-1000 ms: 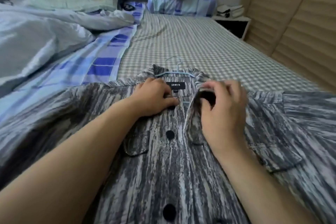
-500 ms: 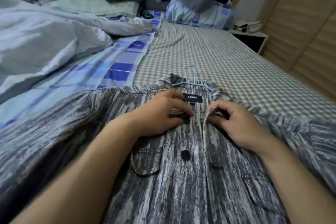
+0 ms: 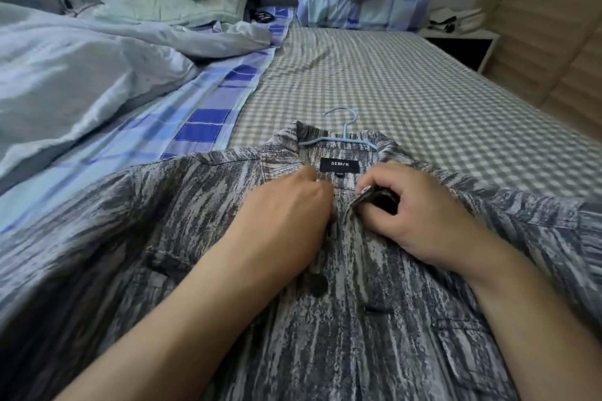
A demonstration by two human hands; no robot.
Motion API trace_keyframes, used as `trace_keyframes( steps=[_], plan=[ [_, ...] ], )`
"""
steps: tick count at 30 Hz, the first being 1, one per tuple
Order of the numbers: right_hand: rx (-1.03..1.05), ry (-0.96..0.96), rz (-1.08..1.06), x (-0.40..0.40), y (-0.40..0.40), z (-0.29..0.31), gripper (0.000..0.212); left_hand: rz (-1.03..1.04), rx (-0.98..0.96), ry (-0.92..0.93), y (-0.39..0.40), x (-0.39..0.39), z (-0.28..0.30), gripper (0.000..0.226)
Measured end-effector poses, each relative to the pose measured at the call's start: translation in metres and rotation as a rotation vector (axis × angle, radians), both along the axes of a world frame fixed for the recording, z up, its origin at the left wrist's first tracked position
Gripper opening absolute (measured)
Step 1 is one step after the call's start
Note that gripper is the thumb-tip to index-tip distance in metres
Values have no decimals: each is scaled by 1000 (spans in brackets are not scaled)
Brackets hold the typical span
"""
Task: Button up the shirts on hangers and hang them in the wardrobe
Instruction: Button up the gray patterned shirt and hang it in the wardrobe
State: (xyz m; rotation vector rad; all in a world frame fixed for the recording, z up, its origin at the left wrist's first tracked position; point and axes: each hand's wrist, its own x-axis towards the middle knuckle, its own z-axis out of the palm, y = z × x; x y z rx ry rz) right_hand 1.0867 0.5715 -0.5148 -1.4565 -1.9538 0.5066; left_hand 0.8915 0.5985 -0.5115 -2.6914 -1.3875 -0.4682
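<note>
On the checked bed (image 3: 407,75) we see the grey streaked shirt (image 3: 374,335) on its pale blue plastic hanger (image 3: 345,133). Our right hand (image 3: 420,208) pinches the placket edge; our left hand (image 3: 286,215), fingers curled, grips the opposite edge.

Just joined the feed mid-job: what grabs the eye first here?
A grey streaked shirt spread on the checked bed, front and centre, a pale blue hanger in its collar. Both hands work near the neck: the left hand on one edge, the right hand pinching the other.
</note>
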Motion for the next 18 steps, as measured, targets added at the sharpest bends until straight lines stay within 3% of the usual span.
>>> trace_keyframes(
  steps=[5,9,18],
  plan=[
    [70,-133,41,-9,0,1,4,66,-55,-13,0,2,1,6],
    [92,-86,18,-14,-1,1,12,56,-207,-210,11,-3,1,2],
    [144,-129,-27,-28,-1,1,9,163,-1139,-1079,19,-7,1,11]
  ],
)
